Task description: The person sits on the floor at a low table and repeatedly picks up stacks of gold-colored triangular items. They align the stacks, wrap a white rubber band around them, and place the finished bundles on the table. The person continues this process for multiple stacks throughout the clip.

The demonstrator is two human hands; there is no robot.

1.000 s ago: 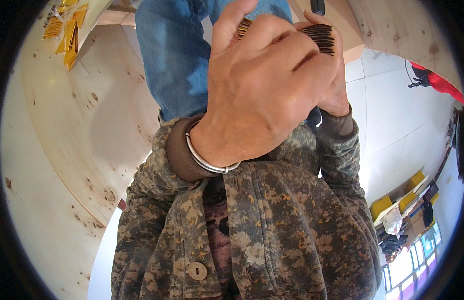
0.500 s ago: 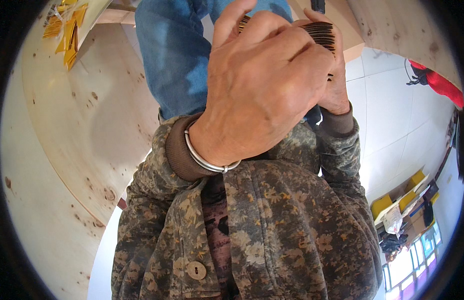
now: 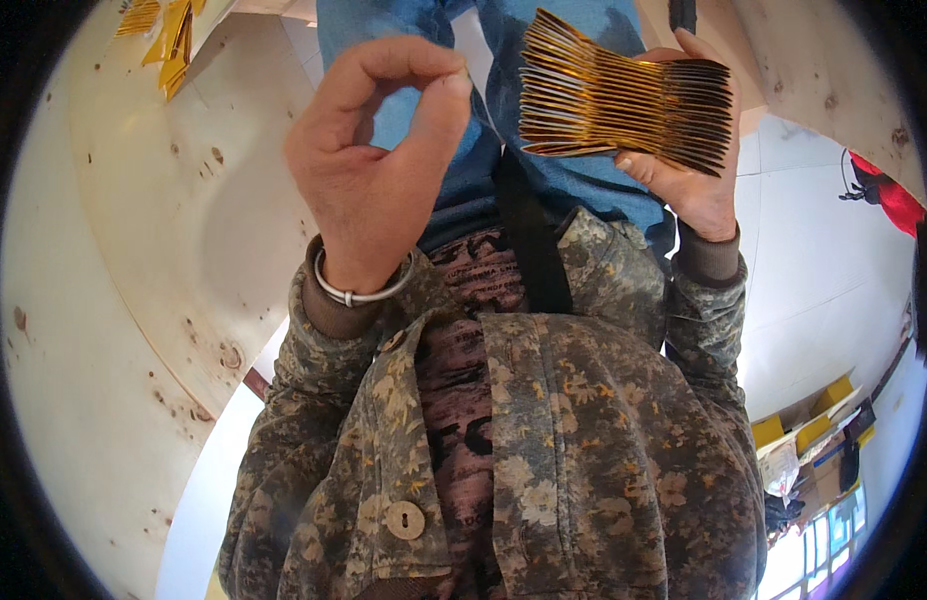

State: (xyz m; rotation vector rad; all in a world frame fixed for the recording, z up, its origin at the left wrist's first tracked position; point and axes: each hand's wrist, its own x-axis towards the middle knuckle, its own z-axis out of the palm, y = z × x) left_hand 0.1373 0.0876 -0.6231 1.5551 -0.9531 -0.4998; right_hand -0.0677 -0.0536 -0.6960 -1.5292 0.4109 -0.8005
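Workshop or packing room, exact trade uncertain: knotty wooden worktop (image 3: 134,290), left; shiny gold-coloured strips (image 3: 174,50), loose lot, far left; stack of thin gold-coloured pieces (image 3: 609,92), far, right of centre; cardboard box (image 3: 741,32), far right; pale tiled floor (image 3: 796,235), right; storage shelf with yellow bins (image 3: 768,432) and plastic bag (image 3: 781,468), near right; bright paned window (image 3: 814,552), near right

Gold layered stack (image 3: 609,95), thin leaves, darker at right end. Waisted mid-length, both ends fanned. Held in right hand (image 3: 699,195).
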